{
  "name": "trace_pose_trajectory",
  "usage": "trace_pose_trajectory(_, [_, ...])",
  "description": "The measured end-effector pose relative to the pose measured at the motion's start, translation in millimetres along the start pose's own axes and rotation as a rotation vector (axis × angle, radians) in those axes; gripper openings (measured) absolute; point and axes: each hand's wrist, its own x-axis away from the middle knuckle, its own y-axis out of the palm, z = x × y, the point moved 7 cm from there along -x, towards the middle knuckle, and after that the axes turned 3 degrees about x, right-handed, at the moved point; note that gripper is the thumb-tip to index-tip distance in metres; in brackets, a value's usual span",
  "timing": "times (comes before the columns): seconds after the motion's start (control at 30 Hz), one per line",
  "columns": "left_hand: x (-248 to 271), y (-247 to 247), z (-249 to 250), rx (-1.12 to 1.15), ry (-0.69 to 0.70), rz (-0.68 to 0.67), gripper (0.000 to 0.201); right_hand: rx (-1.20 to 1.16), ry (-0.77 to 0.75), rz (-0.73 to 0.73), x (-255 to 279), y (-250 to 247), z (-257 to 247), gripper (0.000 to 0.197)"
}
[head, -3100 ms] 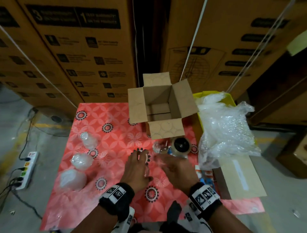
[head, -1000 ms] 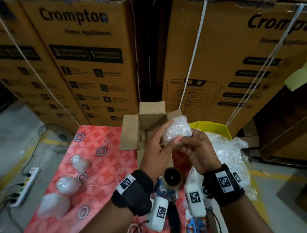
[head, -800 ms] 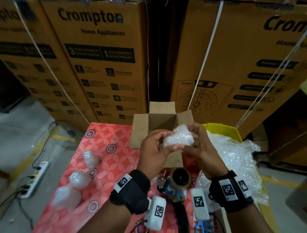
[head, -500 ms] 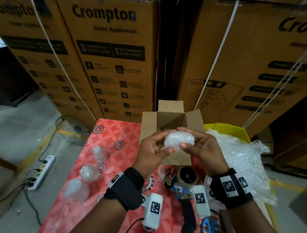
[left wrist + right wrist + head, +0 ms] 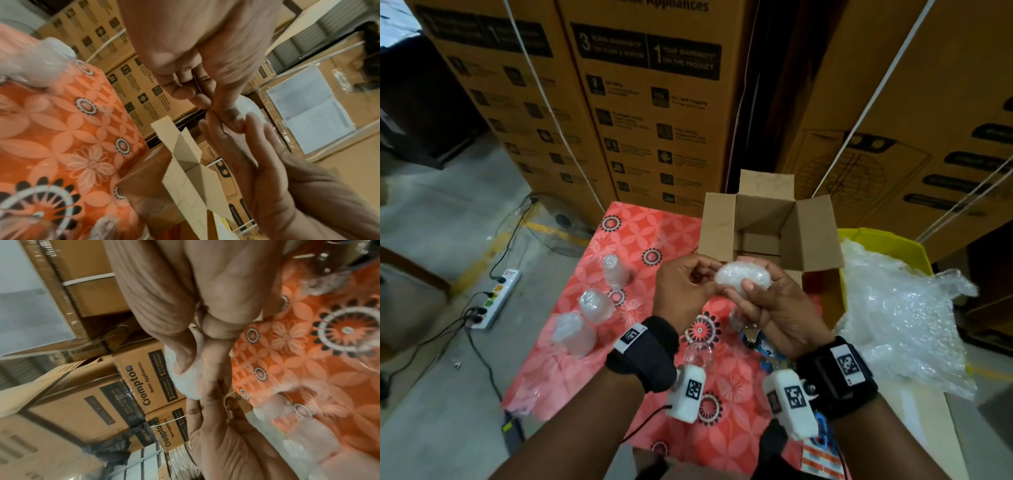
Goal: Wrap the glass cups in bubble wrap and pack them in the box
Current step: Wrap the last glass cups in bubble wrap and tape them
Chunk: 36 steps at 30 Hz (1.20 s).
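Both hands hold one wrapped cup [image 5: 743, 278] in the air above the desk [image 5: 654, 363], just in front of the open cardboard box [image 5: 767, 226]. The right hand [image 5: 779, 311] grips the bundle from below and the side, thumb pressed on its near face; the left hand [image 5: 683, 289] has its fingers curled at the bundle's left end, apparently pinching the bubble wrap there, though the wrist views are too blurred to be sure. The box stands at the far edge of the red flowered cloth with all four flaps spread open. Three other wrapped cups [image 5: 592, 305] lie in a row on the left part of the cloth, well apart from the box. A bare glass cup [image 5: 700, 354] stands near the left wrist. Loose bubble wrap [image 5: 900, 318] is heaped over a yellow bin [image 5: 883, 240] to the right of the box.
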Motion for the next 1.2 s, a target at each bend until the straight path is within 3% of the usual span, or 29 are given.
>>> trace_pose_trajectory(0.13, [11,-22,-19,-0.024,-0.034,0.018,0.03,0.028,0.073,0.006,-6,2,29,0.045])
trace_pose_trajectory(0.23, [16,-38,-35,-0.119,-0.052,-0.041,0.034,0.163,0.094,0.072,-11,-7,45,0.045])
trace_pose_trajectory(0.4, [35,-44,-90,-0.347,-0.192,-0.303,0.064,0.603,0.118,0.069,-12,-25,69,0.033])
trace_pose_trajectory(0.53, [57,-26,-131,-0.453,-0.298,-0.466,0.097,1.211,0.123,-0.02,-21,-34,88,0.037])
trace_pose_trajectory(0.63, [65,-14,-154,-0.494,-0.292,-0.496,0.106,1.305,0.167,-0.043,-22,-30,100,0.02])
trace_pose_trajectory(0.77, [70,-7,-156,-0.656,-0.256,-0.491,0.081,1.498,0.19,-0.162,-19,-23,119,0.021])
trace_pose_trajectory(0.9, [75,-5,-165,-0.532,-0.277,-0.481,0.065,1.708,0.218,-0.196,-14,-17,132,0.037])
trace_pose_trajectory(1.0, [76,-5,-166,-0.464,-0.3,-0.464,0.046,1.857,0.144,-0.17,-13,-7,136,0.04])
trace_pose_trajectory(1.2, [79,-13,-175,-0.391,-0.317,-0.382,0.045,2.186,-0.014,-0.087,-9,7,133,0.031])
